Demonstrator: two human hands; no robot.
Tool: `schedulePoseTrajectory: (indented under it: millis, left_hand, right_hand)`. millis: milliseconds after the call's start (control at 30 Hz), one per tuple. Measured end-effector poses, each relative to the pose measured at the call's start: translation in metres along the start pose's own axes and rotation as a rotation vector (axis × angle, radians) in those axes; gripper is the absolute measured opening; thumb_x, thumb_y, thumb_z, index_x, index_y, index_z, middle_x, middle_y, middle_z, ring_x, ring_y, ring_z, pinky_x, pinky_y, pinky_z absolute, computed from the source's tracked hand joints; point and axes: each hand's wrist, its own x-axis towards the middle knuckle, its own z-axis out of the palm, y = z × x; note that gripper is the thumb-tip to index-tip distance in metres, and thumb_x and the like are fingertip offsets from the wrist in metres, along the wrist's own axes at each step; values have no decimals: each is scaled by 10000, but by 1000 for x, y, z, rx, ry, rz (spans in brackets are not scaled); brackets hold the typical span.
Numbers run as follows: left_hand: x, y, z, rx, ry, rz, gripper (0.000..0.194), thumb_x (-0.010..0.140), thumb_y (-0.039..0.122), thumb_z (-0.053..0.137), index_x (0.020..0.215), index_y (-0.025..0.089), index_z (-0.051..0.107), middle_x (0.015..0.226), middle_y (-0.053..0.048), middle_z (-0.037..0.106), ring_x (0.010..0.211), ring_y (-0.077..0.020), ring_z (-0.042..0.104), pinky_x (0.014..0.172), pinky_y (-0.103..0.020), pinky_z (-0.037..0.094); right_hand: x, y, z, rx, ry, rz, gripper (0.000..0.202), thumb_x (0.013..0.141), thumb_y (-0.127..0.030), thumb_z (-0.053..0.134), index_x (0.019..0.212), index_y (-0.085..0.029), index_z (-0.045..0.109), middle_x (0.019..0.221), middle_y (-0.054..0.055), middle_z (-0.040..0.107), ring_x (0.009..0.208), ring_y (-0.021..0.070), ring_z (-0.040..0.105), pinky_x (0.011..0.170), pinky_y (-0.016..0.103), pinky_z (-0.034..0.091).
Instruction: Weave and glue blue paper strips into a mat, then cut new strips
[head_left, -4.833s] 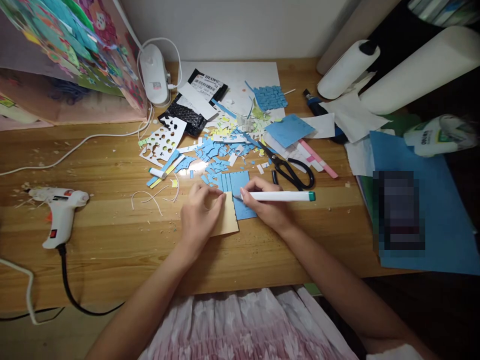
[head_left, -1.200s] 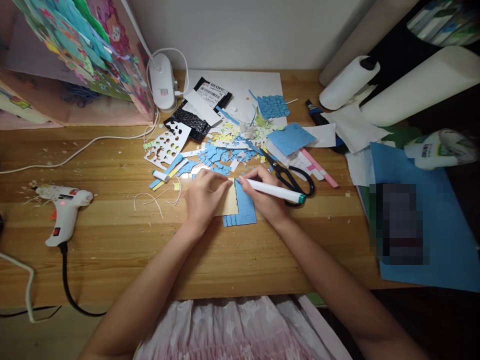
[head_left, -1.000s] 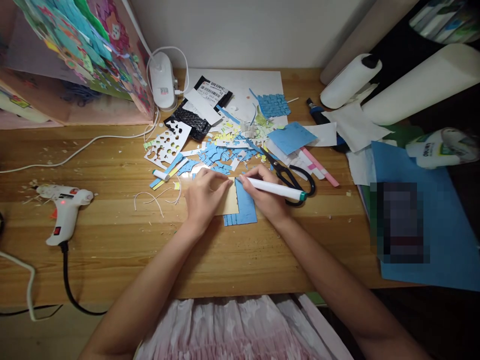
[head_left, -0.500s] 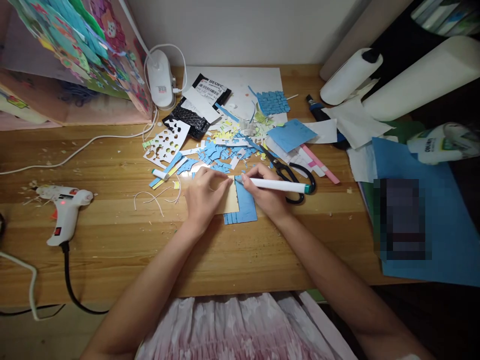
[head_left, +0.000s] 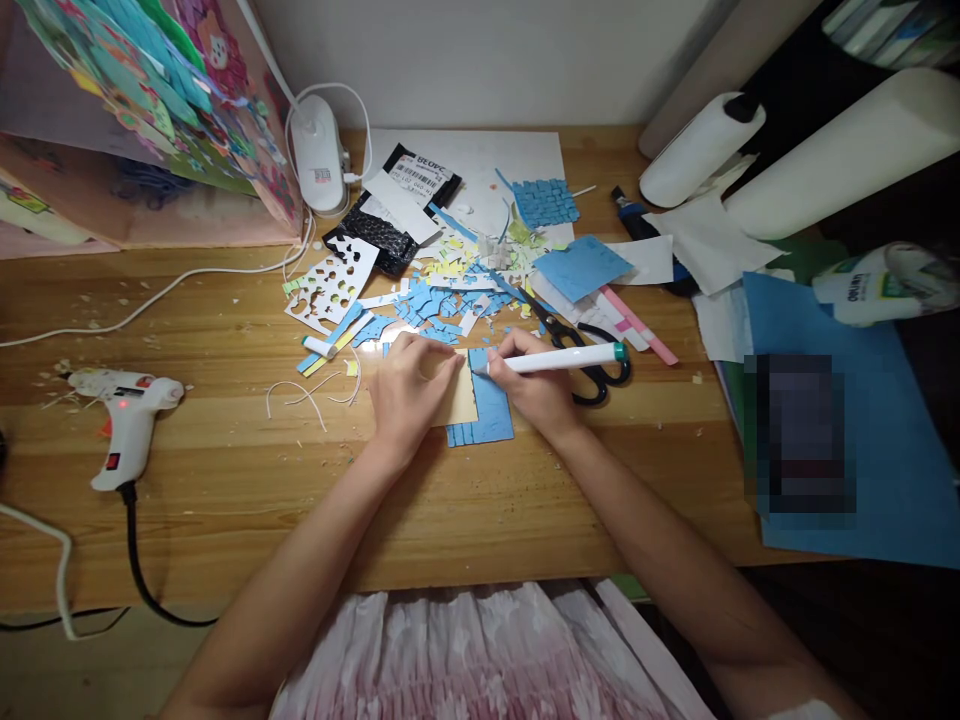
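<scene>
A pale yellow card lies over a sheet of blue paper on the wooden table. My left hand presses the card down, thumb and fingers drawn together near its top edge. Dark lines run along the lower left of the blue paper and beside the card's right edge. In my right hand is a white marker with a green end, its tip on or just over the blue paper by the card's edge. Black-handled scissors lie partly behind the marker.
Blue and yellow paper scraps are heaped beyond my hands. A glue gun with a lit red light lies at left. The marker's cap sits left of the scraps. Blue sheets and a glue bottle are at right.
The marker's green end has risen slightly and the marker has tilted, its tip shifting a little along the card's edge. My left hand keeps its place on the card.
</scene>
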Motion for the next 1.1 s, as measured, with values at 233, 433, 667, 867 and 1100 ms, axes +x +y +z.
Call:
schedulePoseTrajectory:
  millis: [233, 433, 667, 867, 1100]
  left_hand:
    - [0, 1, 0, 9, -5, -7, 91, 790, 314, 625, 803, 230, 658, 840, -6, 597, 792, -158, 564, 737, -299, 425]
    - [-1, 2, 0, 13, -8, -8, 82, 790, 304, 626, 801, 229, 657, 839, -2, 592, 792, -156, 562, 738, -296, 428]
    - [1, 0, -1, -18, -11, 4, 77, 789, 299, 630, 796, 228, 660, 837, -6, 597, 802, -156, 568, 754, -300, 436]
    - [-10, 6, -18, -123, -38, -9, 90, 806, 291, 605, 787, 217, 655, 852, -17, 617, 823, -164, 581, 751, -301, 443]
    - [-29, 10, -15, -97, -114, -115, 104, 804, 303, 602, 774, 218, 655, 836, -13, 624, 791, -170, 591, 741, -305, 441]
  right_hand:
    - [-2, 1, 0, 0, -5, 6, 276, 801, -244, 559, 583, -207, 395, 541, -61, 377, 515, 96, 349, 499, 257, 281]
    - [-3, 2, 0, -28, -8, 8, 279, 766, -190, 558, 547, -208, 386, 510, -62, 386, 502, 99, 364, 508, 268, 293]
    - [-3, 4, 2, -31, -23, 10, 279, 782, -229, 548, 548, -215, 397, 520, -54, 401, 499, 108, 381, 509, 278, 318]
    - [-12, -11, -9, 76, 153, 15, 287, 830, -313, 502, 576, -227, 400, 539, -41, 420, 569, 142, 507, 558, 285, 415]
    - [-31, -13, -7, 69, 31, 137, 278, 836, -358, 545, 620, -209, 454, 574, -38, 470, 536, 118, 462, 515, 251, 356]
